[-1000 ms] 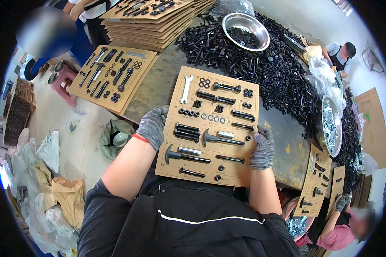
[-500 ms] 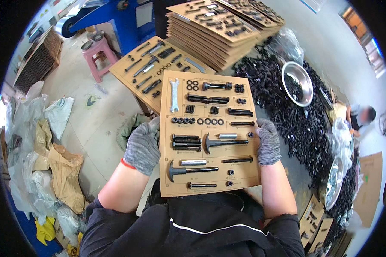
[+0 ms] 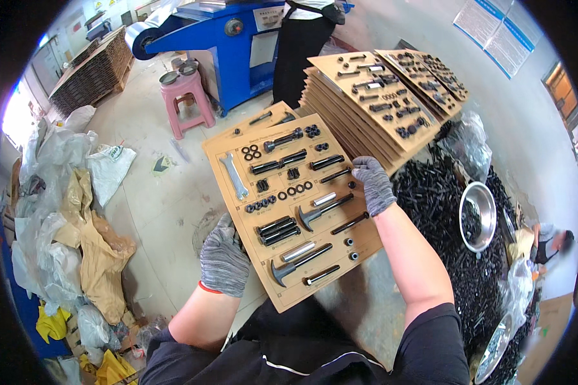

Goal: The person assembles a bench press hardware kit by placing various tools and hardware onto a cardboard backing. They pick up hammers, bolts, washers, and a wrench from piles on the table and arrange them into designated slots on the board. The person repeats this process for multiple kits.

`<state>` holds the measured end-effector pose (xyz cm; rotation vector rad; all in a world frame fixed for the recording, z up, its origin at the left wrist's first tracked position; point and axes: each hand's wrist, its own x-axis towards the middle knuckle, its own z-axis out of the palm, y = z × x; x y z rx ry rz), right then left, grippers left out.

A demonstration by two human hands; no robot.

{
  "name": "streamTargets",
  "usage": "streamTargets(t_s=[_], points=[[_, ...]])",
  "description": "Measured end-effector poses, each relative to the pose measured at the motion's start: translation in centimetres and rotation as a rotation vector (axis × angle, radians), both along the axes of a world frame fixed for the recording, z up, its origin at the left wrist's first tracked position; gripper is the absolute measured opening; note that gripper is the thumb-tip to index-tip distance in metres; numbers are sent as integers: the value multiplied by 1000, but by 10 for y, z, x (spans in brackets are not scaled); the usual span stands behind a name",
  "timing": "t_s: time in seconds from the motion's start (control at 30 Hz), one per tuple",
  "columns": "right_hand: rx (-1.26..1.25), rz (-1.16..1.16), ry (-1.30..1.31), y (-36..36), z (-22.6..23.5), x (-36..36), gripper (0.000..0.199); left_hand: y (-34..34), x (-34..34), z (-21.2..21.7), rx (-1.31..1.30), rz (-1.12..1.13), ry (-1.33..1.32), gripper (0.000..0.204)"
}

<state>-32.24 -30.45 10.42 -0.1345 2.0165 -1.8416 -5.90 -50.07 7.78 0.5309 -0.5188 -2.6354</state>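
Note:
A brown cardboard sheet [image 3: 289, 295] is held up, tilted, between my two gloved hands. Fixed on it are a silver open-end wrench [image 3: 235, 176], black bolts [image 3: 279, 230], washers, nuts, silver tubes [image 3: 298, 251] and two black T-headed pieces [image 3: 325, 212]. My left hand [image 3: 225, 260], in a grey knit glove, grips the left edge; part of its fingers goes behind the sheet. On the right edge, my right hand [image 3: 374, 186] is closed, its fingertips beside a black bolt. Behind the sheet, another laid-out board [image 3: 221, 138] is partly covered.
A tall stack of similar boards [image 3: 340, 115] stands at the far right. Black metal parts [image 3: 424, 205] heap on the right around a steel bowl [image 3: 478, 217]. A pink stool [image 3: 187, 106], a blue machine [image 3: 237, 58], a person in an apron and plastic bags [image 3: 64, 244] surround the area.
The sheet has turned counterclockwise and shifted slightly left, its right side rising with my right hand. My view has swung, bringing the blue machine and the aproned person more into sight.

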Motion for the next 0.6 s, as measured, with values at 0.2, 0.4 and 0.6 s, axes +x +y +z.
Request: streamTargets(t_s=[0.2,0.4,0.6], points=[[-15,129,201,-55,-39,-89,27,-17,-39,-28,-91,37,49,44],[10,179,302,-86,-55,-125,24,-21,-66,-20,12,103,-41,48],[9,210,292,-93,-67,-129,26,-29,-70,-38,13,147,-64,46]])
